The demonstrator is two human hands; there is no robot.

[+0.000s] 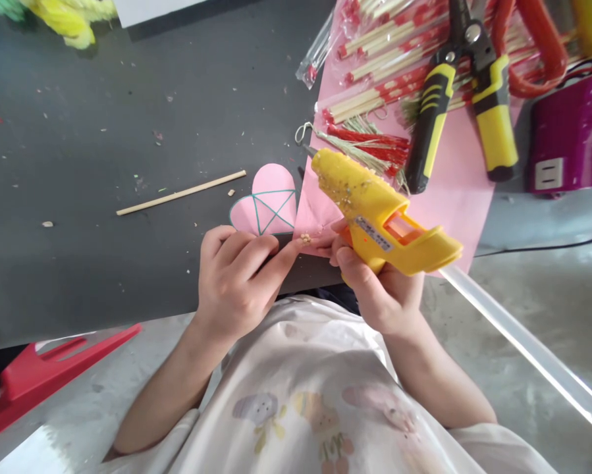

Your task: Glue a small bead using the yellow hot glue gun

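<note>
My right hand (379,283) is wrapped around a yellow hot glue gun (369,207), which has a long clear glue stick (517,345) coming out of its back. The nozzle end points up and left, over the pink paper. My left hand (241,276) has its fingers curled, and its index fingertip meets a small beige flower-shaped piece (305,239) at the paper's near edge. Whether the fingertips pinch it is hard to see. Right-hand fingertips also touch the paper there. Just beyond my left knuckles lies a pink paper heart (274,197) with green lines drawn on it.
A thin wooden stick (181,193) lies on the dark table (78,263) among scraps. Red-tipped matchsticks (379,46) in clear bags, tassels (369,141) and black-yellow pliers (466,99) rest on a pink sheet (461,197). A purple box (569,131) stands at right.
</note>
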